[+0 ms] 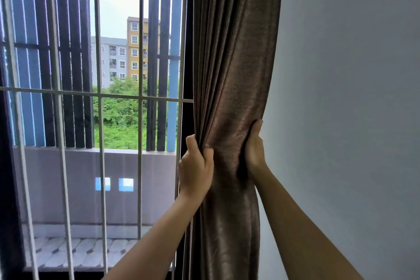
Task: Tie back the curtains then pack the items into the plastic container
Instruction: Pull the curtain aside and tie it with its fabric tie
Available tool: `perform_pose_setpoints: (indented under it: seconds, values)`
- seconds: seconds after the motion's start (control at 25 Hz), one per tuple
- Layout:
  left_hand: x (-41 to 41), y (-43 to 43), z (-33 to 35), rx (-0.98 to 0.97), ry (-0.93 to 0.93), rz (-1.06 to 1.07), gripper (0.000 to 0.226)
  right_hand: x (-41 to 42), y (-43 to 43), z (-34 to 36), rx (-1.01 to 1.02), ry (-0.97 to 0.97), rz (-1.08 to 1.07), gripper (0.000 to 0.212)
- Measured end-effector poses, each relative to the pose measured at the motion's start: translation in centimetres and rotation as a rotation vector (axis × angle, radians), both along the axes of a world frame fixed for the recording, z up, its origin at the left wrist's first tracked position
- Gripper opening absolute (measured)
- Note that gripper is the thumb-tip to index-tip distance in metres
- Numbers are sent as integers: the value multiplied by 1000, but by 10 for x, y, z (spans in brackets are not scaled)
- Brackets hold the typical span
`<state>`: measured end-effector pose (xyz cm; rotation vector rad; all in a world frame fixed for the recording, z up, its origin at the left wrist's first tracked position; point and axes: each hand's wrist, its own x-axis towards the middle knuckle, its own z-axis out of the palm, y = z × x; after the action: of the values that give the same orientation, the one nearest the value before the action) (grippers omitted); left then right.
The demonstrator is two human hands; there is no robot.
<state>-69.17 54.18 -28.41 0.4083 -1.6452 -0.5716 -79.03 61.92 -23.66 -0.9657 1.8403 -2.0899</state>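
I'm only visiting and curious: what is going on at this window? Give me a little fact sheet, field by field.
place: window with white bars, next to a plain wall
curtain: brown curtain, gathered into a bunch at the window's right edge
left hand: left hand grips the bunch's left side, fingers curled round the folds
right hand: right hand grips the bunch's right side, nearest the wall
tie-back: none in view
plastic container: not in view
outside: trees and apartment blocks

One curtain, one left hand, one right hand, one window grille, two apartment blocks.
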Motion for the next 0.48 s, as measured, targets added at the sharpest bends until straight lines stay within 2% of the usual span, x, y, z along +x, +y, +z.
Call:
perform_pose_setpoints:
  seconds: [0.2,0.36,0.48]
  values:
    - [11,9,-8,-188,14,14,43,-3,-3,0,16,-49,42,71]
    - [13,-6,-8,-161,11,110,42,6,-2,-5,45,79,-29,60]
    - [10,-7,-8,-100,-5,124,34,15,-4,-14,102,195,-201,53]
